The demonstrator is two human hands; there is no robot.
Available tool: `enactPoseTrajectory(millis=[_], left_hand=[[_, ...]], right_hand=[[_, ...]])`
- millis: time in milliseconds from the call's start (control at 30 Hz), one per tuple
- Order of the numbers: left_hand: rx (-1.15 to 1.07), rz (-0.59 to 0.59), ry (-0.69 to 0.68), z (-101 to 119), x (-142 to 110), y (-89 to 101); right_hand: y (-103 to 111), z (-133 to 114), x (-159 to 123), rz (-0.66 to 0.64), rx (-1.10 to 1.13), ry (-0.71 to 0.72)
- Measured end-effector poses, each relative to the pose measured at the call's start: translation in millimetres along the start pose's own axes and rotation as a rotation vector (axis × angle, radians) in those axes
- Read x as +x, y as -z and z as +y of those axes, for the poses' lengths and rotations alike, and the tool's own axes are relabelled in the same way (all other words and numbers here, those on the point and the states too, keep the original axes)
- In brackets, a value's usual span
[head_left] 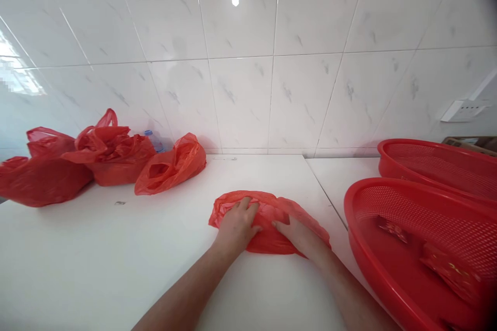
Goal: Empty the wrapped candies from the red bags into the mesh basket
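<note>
A thin red plastic bag (pixel 267 245) lies on the white table in front of me, its mouth spread and facing up. My left hand (pixel 237 223) reaches into the bag's opening from the left, fingers apart and thumb out, touching the plastic. On the right side, my right hand (pixel 293 230) is partly under the bag's film. Its thumb stretches out to the left; the other fingers are mostly covered by the red plastic. Neither hand visibly grasps anything.
Red plastic bags, two full (pixel 50 178) (pixel 120 163) and one slack (pixel 173 165), stand at left near a blue-capped bottle (pixel 153 140). At right are two red mesh baskets (pixel 351 201) (pixel 384 158); the nearer holds red packets (pixel 450 269). A tiled wall (pixel 240 98) rises behind.
</note>
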State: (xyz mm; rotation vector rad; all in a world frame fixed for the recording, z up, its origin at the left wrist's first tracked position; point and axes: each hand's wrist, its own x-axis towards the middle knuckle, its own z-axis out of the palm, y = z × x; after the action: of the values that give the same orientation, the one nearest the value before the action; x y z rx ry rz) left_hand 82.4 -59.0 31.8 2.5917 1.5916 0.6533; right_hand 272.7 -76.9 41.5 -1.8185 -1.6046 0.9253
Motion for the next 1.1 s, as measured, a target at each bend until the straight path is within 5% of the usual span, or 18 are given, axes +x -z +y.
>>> enactPoseTrajectory(millis=[100,233,533,767,1100], left_hand=[[-0.221,-0.181,0.144,-15.9,-3.1,7.2],[-0.521,-0.376,0.058,-28.9,-9.6,12.7],[-0.69,-0.37,-0.031,-31.9,-9.6,18.6],[-0.706,-0.134,0.252,-43.6,-3.7,12.7],[-0.735,0.109,0.343,-36.3,1.4,4.2]], right_hand=[[12.2,6.5,2.2,-0.122,0.092,-0.035],[21.1,18.2,11.8,-0.166,0.32,-0.034],[11.1,37.0,29.1,-0.449,1.111,-0.088],[11.5,36.8,37.4,-0.351,1.492,-0.104],[6.6,36.0,39.1,-0.163,1.325,0.047]])
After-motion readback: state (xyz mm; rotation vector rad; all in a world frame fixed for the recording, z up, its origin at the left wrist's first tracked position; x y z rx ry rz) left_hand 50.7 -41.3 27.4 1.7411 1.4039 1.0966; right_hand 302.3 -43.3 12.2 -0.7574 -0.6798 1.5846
